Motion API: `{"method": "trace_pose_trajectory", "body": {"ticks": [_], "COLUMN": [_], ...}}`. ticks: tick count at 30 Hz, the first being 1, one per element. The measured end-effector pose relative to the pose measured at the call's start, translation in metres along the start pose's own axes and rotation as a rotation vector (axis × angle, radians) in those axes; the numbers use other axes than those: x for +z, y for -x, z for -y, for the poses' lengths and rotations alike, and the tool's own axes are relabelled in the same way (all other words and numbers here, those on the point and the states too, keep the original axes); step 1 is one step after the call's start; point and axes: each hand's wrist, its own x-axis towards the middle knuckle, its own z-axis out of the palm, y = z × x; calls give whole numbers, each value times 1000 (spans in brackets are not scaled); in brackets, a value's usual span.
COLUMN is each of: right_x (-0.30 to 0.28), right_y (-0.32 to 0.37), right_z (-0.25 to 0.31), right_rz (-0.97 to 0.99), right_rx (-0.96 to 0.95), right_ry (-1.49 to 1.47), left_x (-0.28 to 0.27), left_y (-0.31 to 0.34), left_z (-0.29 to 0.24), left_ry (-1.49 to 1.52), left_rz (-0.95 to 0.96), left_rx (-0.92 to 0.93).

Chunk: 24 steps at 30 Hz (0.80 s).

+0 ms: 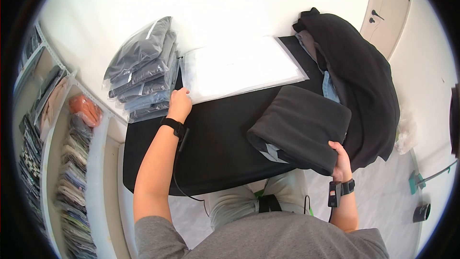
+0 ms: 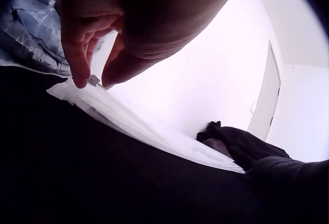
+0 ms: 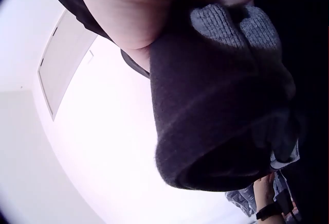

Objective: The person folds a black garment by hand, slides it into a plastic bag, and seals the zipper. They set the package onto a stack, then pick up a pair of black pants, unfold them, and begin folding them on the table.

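Observation:
My left hand is at the near left corner of a flat stack of clear-and-white plastic bags. In the left wrist view, thumb and fingertips pinch the corner of the bags. On the right, my right hand grips the near right edge of a folded dark grey garment, thumb on top. Seen from the right wrist, the garment is a thick rolled fold with grey ribbed cuffs below the palm; the fingers are mostly hidden.
Bagged folded clothes are piled at the left of the black-covered table. A heap of dark clothing with some denim hangs over the right end. Shelves packed with garments stand at far left, and a white wall rises behind.

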Motion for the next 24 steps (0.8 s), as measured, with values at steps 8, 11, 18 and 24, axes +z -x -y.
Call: {"method": "trace_pose_trajectory", "body": {"ticks": [8,11,18,24], "right_x": [-17,5,47,19], "right_y": [-8,12,85,116], "right_z": [-7,4,57,88], "right_rz": [-22,-60,-138,-36], "right_rx": [-23,-96,-453,-730], "right_ry": [-27,-36,-35,-23], "left_x": [4,-8,-52,-73], "left_y": [3,20,91,134], "left_z": [-12,-41,-148,-157], "left_ry": [100,55,181,746], "left_rz": [-21,-108,514,532], "left_rx": [54,169,394,657]}}
